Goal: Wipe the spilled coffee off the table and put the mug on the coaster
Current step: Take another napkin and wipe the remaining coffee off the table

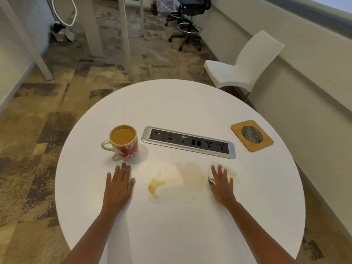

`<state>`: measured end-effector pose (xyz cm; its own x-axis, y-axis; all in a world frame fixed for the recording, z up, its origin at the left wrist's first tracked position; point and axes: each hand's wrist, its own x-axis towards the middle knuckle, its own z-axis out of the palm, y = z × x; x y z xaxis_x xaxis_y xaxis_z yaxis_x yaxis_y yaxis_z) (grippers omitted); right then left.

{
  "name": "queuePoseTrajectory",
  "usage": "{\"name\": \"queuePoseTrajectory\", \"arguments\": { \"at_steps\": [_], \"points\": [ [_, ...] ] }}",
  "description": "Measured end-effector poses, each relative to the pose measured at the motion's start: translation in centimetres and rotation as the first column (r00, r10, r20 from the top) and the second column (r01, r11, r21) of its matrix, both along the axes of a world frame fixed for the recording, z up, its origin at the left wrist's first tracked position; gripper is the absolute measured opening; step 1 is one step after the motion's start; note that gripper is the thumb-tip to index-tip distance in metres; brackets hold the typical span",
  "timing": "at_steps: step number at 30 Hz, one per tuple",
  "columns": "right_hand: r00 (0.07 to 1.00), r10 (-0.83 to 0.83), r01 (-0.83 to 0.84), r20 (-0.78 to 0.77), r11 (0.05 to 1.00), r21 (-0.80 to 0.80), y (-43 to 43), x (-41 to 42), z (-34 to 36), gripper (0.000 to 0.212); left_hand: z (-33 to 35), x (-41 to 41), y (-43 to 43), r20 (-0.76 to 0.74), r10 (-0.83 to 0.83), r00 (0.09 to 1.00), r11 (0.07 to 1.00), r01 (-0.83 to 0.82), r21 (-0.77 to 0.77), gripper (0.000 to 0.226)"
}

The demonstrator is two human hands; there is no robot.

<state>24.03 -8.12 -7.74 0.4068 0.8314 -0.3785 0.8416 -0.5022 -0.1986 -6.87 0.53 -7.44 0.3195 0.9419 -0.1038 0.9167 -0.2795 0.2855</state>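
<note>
A cream mug (124, 142) with red hearts, full of milky coffee, stands upright at the table's left, handle pointing left. Spilled coffee (171, 182) lies smeared in the middle front, with a darker puddle at its left end. My left hand (119, 182) rests flat on the table just below the mug, fingers apart, holding nothing. My right hand (222, 182) presses flat on a white, coffee-stained tissue (233, 176) at the right edge of the spill. A square wooden coaster (252, 135) with a round mesh centre lies at the far right.
A silver power and data socket strip (188, 142) is set into the round white table (171, 235) between mug and coaster. A white chair (245, 61) stands beyond the table's right side; an office stool (187, 23) stands farther back.
</note>
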Motion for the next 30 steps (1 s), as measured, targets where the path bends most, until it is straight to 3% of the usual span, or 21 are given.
{"name": "queuePoseTrajectory", "arguments": {
  "at_steps": [3,7,18,22,26,28,30],
  "points": [
    [0.998,-0.042,0.039,0.051,0.997,0.059,0.2,-1.0,-0.9,0.055,-0.6,-0.2,-0.1,0.039,0.04,0.998,0.999,-0.04,0.001,0.086],
    [0.999,-0.036,0.038,-0.018,0.994,0.105,2.6,-3.1,-0.8,0.055,-0.3,0.1,0.0,0.062,0.138,0.989,0.99,-0.137,-0.023,0.055],
    [0.925,0.373,-0.364,-0.071,0.925,0.11,8.2,-12.4,-0.8,0.055,-0.8,-0.1,0.2,0.132,0.163,0.978,0.986,-0.165,0.003,0.055],
    [0.845,0.528,-0.517,-0.084,0.847,0.12,6.5,-12.6,-0.9,0.055,-0.5,0.0,0.1,0.143,0.162,0.976,0.987,-0.163,-0.001,0.063],
    [0.725,0.684,-0.68,-0.086,0.73,0.073,4.5,-12.2,-0.2,0.056,-0.9,0.0,0.1,0.178,0.178,0.968,0.982,-0.186,0.028,0.057],
    [0.682,0.71,-0.709,-0.175,0.7,0.079,3.7,-11.6,0.5,0.054,-0.8,0.0,0.1,0.182,0.19,0.965,0.98,-0.199,0.031,0.058],
    [0.674,0.606,-0.618,-0.422,0.776,0.128,3.1,-11.2,1.2,0.05,-0.6,0.0,0.0,0.173,0.193,0.966,0.979,-0.2,0.025,0.065]
  ]
}}
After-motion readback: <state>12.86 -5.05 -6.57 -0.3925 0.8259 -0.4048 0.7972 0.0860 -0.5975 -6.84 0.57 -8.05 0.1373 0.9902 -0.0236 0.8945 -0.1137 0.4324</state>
